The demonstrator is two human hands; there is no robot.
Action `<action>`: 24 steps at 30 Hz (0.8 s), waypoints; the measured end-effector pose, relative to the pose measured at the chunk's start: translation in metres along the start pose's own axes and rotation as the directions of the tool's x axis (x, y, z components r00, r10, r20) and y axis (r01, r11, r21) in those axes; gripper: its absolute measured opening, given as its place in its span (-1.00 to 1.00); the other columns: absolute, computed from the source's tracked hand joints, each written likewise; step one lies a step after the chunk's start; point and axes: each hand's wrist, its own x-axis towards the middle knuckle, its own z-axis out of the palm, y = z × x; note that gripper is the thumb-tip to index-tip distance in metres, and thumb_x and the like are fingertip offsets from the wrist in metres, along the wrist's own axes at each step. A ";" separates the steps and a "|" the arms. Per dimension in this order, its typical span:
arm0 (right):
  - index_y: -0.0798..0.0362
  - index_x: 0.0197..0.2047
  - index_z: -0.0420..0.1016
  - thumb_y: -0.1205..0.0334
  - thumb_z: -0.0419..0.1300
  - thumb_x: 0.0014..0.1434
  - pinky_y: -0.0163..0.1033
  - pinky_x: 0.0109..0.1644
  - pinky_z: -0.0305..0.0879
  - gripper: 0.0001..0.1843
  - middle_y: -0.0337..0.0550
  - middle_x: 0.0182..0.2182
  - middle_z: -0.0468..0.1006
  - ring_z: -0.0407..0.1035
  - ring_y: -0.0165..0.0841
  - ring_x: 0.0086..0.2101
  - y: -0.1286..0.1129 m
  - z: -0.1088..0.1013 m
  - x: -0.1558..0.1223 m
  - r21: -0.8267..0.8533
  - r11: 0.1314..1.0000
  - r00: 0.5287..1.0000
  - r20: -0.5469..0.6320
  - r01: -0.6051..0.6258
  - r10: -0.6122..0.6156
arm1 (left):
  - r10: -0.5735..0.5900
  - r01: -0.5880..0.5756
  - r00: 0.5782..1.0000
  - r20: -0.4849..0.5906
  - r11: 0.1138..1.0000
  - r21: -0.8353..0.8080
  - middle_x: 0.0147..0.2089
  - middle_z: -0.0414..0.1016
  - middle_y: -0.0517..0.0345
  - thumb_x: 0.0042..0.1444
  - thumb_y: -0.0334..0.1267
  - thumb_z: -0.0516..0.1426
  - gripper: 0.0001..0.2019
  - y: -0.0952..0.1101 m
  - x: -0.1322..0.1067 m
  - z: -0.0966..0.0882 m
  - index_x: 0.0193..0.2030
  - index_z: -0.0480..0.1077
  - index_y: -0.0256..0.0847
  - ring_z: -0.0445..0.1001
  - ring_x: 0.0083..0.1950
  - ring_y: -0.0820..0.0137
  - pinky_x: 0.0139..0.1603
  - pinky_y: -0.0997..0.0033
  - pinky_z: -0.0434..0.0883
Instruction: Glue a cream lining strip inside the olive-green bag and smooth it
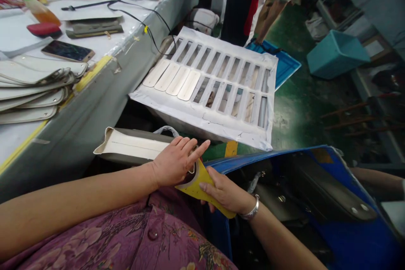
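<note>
My left hand grips the near end of a bag with a cream side panel and dark olive faces. Its index finger is stretched out, and the thumb is hidden. My right hand, with a silver bangle at the wrist, pinches a yellow curved sheet between thumb and fingers. The sheet's curved edge lies against the bag's end, just under my left fingers. A grey wrapped handle shows behind the bag.
A white slotted rack stands ahead, bearing several cream strips. Dark bags fill a blue bin at right. The left table holds stacked cream flaps, a phone and a bottle. Another person's arm reaches in at right.
</note>
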 end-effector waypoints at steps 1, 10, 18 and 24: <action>0.07 -0.17 0.07 -0.03 0.00 0.22 -0.48 -0.66 0.19 -0.67 -0.18 -0.45 0.48 0.33 -0.50 -0.65 0.000 0.000 -0.001 0.003 1.000 1.000 -0.006 -0.005 0.005 | 0.006 -0.006 1.000 -0.008 1.000 0.010 0.11 0.20 -0.17 -0.03 -0.30 0.06 -0.19 0.000 -0.001 0.000 0.35 -0.23 -0.34 0.21 0.05 0.11 0.09 0.14 0.12; 0.08 -0.16 0.27 0.22 0.35 -0.13 -0.43 -0.42 0.26 -0.53 -0.38 -0.54 0.35 0.24 -0.58 -0.58 0.015 0.043 0.008 0.743 0.464 0.841 -0.540 0.482 -0.008 | -0.021 0.022 1.000 -0.018 1.000 0.006 0.09 0.24 -0.16 -0.03 -0.33 0.06 -0.23 0.002 -0.008 0.000 0.34 -0.14 -0.39 0.23 0.04 0.13 0.08 0.17 0.16; 0.13 -0.18 0.35 0.11 0.03 0.11 -0.16 -0.25 0.37 -0.70 -0.13 -0.40 0.50 0.41 -0.31 -0.38 0.042 0.070 0.117 0.809 0.336 0.743 -0.581 0.483 0.331 | -0.023 0.023 1.000 0.001 0.999 0.044 0.12 0.22 -0.23 -0.07 -0.23 0.10 -0.20 0.004 -0.010 0.001 0.31 -0.09 -0.48 0.19 0.11 0.09 0.15 0.14 0.11; 0.06 0.01 0.33 0.06 -0.09 0.21 -0.03 -0.05 0.31 -0.60 -0.05 -0.20 0.49 0.37 -0.20 -0.12 0.047 0.063 0.137 0.660 0.589 0.779 -0.622 0.466 0.080 | -0.001 0.004 0.999 -0.041 0.998 0.056 0.13 0.23 -0.28 -0.06 -0.25 0.09 -0.28 0.002 -0.009 0.002 0.25 0.03 -0.55 0.18 0.13 0.07 0.19 0.12 0.09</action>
